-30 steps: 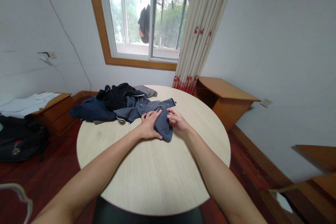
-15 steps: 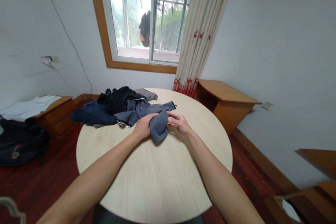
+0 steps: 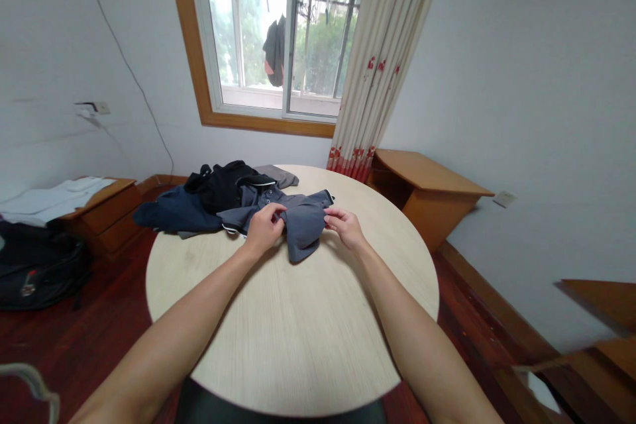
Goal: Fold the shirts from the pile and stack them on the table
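Pinching the gray shirt (image 3: 305, 225) right of the black garment (image 3: 223, 187), left hand (image 3: 265, 228) and right hand (image 3: 346, 228) hold likely light, soft cloth, best gripped by its edges.

Premises: a living room or bedroom in a home, by appearance. Evidence noted: a sliding window (image 3: 248, 40) in a wood surround; a cream curtain (image 3: 385, 46) with red floral motifs; white walls (image 3: 521, 79); dark red wood flooring (image 3: 114, 318); a low drawer unit (image 3: 118, 218) near a black backpack (image 3: 44, 268). Everyday clothing (image 3: 223, 187) lies on a round counter (image 3: 293, 338). Beyond the glass hangs a dark garment (image 3: 274, 53), with greenery behind.
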### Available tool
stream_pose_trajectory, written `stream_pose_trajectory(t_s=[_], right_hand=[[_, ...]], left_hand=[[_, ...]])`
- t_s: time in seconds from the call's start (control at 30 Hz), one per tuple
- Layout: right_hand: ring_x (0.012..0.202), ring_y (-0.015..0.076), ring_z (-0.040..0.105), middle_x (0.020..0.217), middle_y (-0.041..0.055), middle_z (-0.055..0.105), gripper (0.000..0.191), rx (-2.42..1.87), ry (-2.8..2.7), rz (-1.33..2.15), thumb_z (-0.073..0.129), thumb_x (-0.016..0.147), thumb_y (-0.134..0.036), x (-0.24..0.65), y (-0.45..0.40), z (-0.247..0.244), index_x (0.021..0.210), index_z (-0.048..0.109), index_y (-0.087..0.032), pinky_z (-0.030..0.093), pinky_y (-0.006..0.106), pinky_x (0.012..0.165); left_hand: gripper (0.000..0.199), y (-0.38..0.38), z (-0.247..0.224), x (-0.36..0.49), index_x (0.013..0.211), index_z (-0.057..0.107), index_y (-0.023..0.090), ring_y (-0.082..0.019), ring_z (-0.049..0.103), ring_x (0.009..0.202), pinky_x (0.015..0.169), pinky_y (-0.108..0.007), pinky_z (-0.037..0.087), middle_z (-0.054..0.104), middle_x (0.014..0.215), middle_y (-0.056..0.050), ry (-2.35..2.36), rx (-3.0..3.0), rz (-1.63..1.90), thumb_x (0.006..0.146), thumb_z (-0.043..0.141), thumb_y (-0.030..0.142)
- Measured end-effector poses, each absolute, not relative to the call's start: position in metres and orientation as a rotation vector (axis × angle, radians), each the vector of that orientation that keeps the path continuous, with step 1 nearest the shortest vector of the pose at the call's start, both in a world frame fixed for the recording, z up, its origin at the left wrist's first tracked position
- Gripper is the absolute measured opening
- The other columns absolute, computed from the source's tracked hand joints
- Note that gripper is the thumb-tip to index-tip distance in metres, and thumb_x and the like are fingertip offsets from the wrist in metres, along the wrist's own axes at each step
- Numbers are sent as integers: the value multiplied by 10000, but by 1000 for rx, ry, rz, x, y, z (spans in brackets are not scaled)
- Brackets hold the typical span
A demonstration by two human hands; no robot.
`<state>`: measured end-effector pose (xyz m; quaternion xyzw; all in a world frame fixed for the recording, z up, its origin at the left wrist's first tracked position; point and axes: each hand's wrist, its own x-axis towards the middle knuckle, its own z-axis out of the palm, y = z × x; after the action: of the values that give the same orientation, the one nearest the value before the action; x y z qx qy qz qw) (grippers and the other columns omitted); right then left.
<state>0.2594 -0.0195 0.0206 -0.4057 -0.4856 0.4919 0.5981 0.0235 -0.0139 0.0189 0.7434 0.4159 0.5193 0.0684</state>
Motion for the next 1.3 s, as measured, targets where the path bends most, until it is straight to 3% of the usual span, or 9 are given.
stream_pose_trajectory(t_s=[0.23,0.6,0.83,0.93,1.3], right_hand=[[585,136,589,647,7,690,235,-972,-1174,1192,722,564,-292,261,-18,17,772,730,-183,468,290,619],[608,145,603,643,-4,678,412,-985,-1310,1060,682,600,-235,260,-16,4,1005,731,-174,462,290,628],[665,136,617,922,33,723,503,-960,-1455,981,676,648,-220,260,-12,-9,1151,703,-213,485,275,618],[683,141,628,950,41,719,518,-934,-1477,1022,687,678,-229,260,-10,-15,1195,683,-207,498,280,632],[631,181,672,753,34,726,366,-899,-1482,1209,750,655,-274,253,-16,-16,1005,716,-173,523,322,640]], left_hand=[[124,-13,16,22,769,639,195,-129,483,503,548,-242,355,500,546,44,1323,2076,1638,743,526,149],[55,-16,17,25,679,588,195,-112,396,458,498,-234,290,393,488,66,1212,2044,1613,726,564,208],[140,-25,18,35,648,552,196,-95,347,429,479,-229,273,361,462,80,1124,2004,1628,753,602,274],[148,-27,17,39,650,553,197,-89,334,418,473,-227,267,366,454,84,1078,2001,1629,755,613,282],[50,-18,10,34,686,563,201,-99,392,445,493,-225,313,419,484,75,1070,1965,1682,729,572,227]])
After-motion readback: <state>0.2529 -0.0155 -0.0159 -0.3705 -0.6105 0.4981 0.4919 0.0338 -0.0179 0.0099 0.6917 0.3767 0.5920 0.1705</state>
